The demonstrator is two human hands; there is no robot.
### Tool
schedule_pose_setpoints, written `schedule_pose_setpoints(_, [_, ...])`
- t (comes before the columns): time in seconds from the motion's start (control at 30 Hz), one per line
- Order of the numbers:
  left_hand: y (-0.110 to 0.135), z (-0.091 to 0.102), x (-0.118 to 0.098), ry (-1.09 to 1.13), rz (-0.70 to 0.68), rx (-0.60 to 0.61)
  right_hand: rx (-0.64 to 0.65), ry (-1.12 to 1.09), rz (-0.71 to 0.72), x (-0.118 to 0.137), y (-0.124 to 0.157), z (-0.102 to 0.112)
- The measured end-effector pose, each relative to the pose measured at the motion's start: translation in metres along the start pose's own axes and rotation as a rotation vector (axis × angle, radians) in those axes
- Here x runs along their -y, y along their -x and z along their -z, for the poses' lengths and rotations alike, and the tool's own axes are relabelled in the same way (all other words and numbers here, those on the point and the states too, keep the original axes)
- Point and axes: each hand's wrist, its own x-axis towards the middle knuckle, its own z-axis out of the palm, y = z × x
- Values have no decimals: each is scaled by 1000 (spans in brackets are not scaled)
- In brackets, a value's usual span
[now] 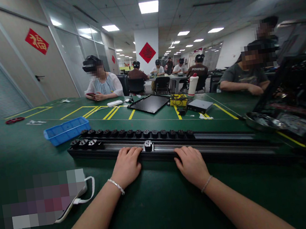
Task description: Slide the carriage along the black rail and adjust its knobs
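A long black rail [222,146] with a metallic channel lies across the table in front of me. My left hand [127,164] grips its front edge, fingers bent over the rim and thumb at the near side. Farther right, my right hand [192,163] holds the same edge in a similar way. Between the hands, closest to the left fingertips, one socket-like black module [148,145] with a pale top sits in the channel. Several similar modules [83,143] are at the rail's left end. Behind runs a second black rail [214,135] carrying a row of modules.
A blue plastic bin [67,130] stands behind the left end. At lower left lies a blurred-out device [76,199] with a white cable [91,190]. A dark flat panel [150,103], grey box [199,105] and bottle [193,85] are farther back. People sit around the tables.
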Motion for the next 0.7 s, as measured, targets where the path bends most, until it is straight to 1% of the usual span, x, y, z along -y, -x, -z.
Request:
schedule_pose_setpoints(0.37, [-1,3,-4,10,28,19,18,-6,-9,2,-1,5])
schedule_pose_setpoints(0.7, [-1,1,-4,7,36,32,8,0,-1,1,0,3])
